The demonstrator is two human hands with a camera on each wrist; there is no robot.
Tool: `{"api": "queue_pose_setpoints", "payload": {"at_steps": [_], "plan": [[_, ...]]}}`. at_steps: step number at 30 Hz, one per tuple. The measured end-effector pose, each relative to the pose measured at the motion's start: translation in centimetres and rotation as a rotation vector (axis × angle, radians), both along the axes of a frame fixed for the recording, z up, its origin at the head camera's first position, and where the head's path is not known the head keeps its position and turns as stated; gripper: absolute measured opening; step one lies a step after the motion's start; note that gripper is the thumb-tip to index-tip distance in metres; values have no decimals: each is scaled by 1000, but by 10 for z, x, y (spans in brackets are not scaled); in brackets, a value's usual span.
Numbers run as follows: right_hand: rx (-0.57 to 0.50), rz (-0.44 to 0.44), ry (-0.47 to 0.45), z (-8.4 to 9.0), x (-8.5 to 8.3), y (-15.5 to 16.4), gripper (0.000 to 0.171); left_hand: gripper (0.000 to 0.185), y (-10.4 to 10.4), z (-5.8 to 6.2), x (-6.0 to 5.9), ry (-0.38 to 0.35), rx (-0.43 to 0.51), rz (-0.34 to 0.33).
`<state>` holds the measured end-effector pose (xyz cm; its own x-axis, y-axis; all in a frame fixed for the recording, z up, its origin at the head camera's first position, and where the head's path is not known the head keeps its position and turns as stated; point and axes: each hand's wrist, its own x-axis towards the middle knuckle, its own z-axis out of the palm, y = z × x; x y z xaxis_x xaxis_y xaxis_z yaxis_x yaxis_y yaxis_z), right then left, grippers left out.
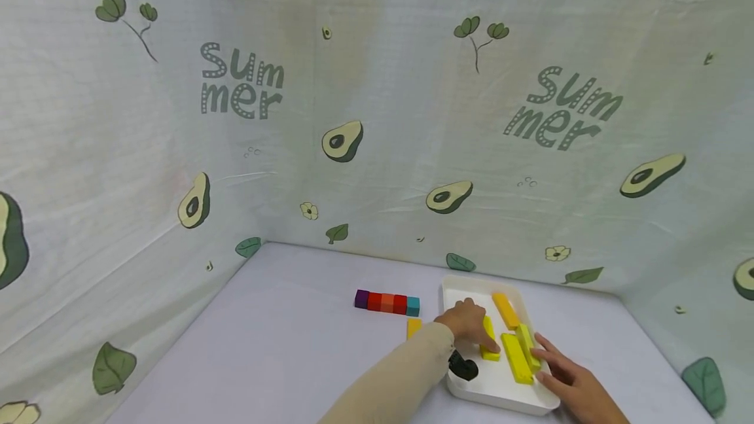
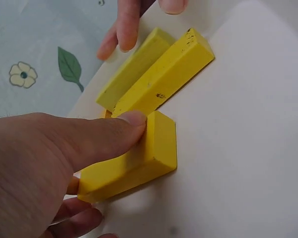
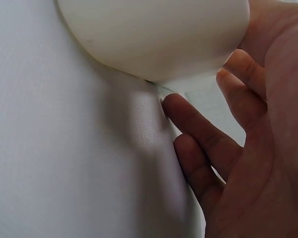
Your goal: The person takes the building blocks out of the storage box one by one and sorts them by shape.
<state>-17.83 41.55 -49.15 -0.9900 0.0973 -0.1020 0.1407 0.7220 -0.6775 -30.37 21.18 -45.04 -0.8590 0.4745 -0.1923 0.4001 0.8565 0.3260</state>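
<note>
My left hand [image 1: 466, 320] reaches into the white tray [image 1: 480, 392] and pinches a yellow block [image 2: 161, 141]. In the left wrist view its thumb lies on the block's top edge, with fingers at the far end. My right hand [image 1: 573, 381] holds the tray's right rim, the thumb on the inner side and fingers outside; from the right wrist view, the lower fingers hang below the tray wall. Beside the pinched block lie another yellow block [image 1: 516, 358] with dark specks and a lime-yellow block [image 1: 528, 347]. An orange-yellow block [image 1: 505, 310] sits farther back in the tray.
Left of the tray, several small cubes [image 1: 387, 303] in purple, red, orange and teal form a row on the white table [image 1: 283, 345]. An orange-yellow block [image 1: 414, 326] nearby is partly hidden by the left sleeve [image 1: 394, 371]. A printed curtain [image 1: 389, 84] encloses the table.
</note>
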Motion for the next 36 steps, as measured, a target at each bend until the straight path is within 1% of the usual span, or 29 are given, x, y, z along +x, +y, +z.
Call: {"api": "queue_pose_setpoints", "payload": {"at_steps": [3, 8, 11, 16, 19, 22, 30, 36], "plan": [[3, 4, -1, 0, 1, 0, 64, 54, 0, -1, 1, 21, -18, 5], [-19, 3, -5, -1, 1, 0, 65, 55, -2, 1, 3, 35, 10, 12], [-17, -1, -10, 1, 0, -1, 66, 62, -3, 2, 4, 24, 49, 11], [-9, 2, -2, 0, -1, -2, 64, 68, -2, 0, 5, -29, 149, 17], [-16, 8, -3, -1, -1, -2, 64, 70, 0, -1, 7, -45, 183, 28], [-18, -6, -13, -2, -2, -2, 64, 70, 1, -2, 8, -44, 204, 32], [-14, -6, -12, -4, -1, 0, 64, 61, -1, -4, 7, -26, 285, -16], [-28, -3, -18, -2, 1, 1, 65, 62, -5, -3, 4, -33, 369, -63]]}}
